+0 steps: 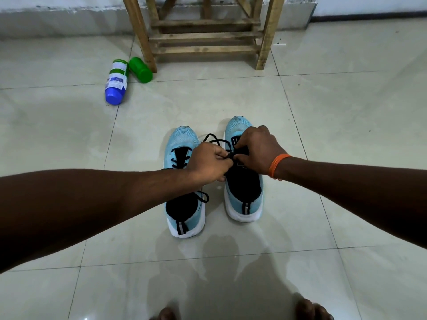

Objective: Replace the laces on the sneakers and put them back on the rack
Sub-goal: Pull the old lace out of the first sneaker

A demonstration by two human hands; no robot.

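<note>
Pale-blue knit sneakers sit side by side, toes pointing up the frame, on glossy tiled floor (346, 125) just above the centre of the frame. Over the right sneaker (245, 195), the left hand (208, 162) and the right hand (258, 151) meet, fingers of both pinched shut on its black lace (213, 139), which loops up between the two toes. The left sneaker (182, 144) already shows lace crossed through its eyelets, a loose end trailing near its collar. The work in hand appears to be tying off or snugging the right shoe's lace; it should go best with even tension on both ends and the shoe kept flat so the tongue stays centred. The wooden rack (205, 38) stands at top centre, its low slats bare, with open tile between it and the shoes. Two bottles, one blue-capped (116, 82) and one green (140, 70), lie at upper left just beside the rack's leg, clear of a straight carry.
</note>
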